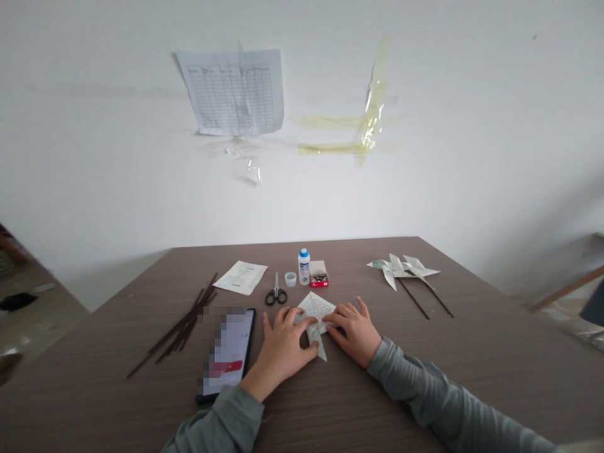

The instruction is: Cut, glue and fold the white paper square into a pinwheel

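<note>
Probably light and easily creased, the white, printed, folded paper point(317, 306) is touched between the half-curled left hand point(284, 341) and right hand point(355, 330) — whether pinched can't be told — and is best held by its edges.

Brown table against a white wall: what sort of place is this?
Probably a small craft workspace, though whether home or workshop I cannot tell: the table bears scissors, paper pinwheels and folded printed paper.

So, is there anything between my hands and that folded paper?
Nothing visible is: your left hand and right hand both touch the folded paper. The scissors and blue-capped bottle sit beyond it, and the phone lies left of your left hand.
</note>
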A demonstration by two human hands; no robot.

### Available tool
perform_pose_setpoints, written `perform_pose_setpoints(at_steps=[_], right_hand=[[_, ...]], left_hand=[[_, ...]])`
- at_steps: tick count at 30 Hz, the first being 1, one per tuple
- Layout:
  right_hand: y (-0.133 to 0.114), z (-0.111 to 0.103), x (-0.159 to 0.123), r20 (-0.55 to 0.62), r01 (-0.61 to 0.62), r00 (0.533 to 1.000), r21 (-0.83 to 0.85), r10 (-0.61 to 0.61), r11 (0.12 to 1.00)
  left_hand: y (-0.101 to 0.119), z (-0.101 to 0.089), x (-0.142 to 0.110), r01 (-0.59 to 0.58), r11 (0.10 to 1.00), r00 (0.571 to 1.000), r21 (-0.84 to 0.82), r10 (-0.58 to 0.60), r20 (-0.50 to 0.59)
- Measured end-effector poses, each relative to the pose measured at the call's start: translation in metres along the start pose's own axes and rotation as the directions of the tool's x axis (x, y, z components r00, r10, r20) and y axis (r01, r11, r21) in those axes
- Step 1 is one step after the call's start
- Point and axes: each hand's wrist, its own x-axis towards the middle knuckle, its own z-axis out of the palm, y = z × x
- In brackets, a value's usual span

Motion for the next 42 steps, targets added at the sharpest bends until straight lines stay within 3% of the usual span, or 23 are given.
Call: perform_pose_setpoints(at_steps=[10,22,32,42], right_hand=[[-0.0035,-0.0023,0.0025,0.050,0.005,0.999,-0.037,-0.003,0.999],[0.0005,-0.0006,0.0016,0.021,0.033,0.999,-0.023,-0.032,0.999],[0.0015,0.0008,0.0024,0.002,0.048,0.999,-0.048,-0.048,0.998],[-0.0021,-0.0030,0.0017,0.023,-0.015,1.000,-0.008,0.015,1.000]], left_hand=[[0.0000,-0.0016,-0.0010,-0.012,1.000,1.000,0.013,0.011,0.015],[-0.0035,0.0068,0.0050,-0.013,1.000,0.998,-0.004,0.013,-0.055],[-0.0005,0.0018,0.0030,-0.016,1.000,0.999,0.005,0.017,-0.049],[-0.0004,0.0021,0.0024,-0.002,1.000,0.999,0.023,0.003,-0.041]])
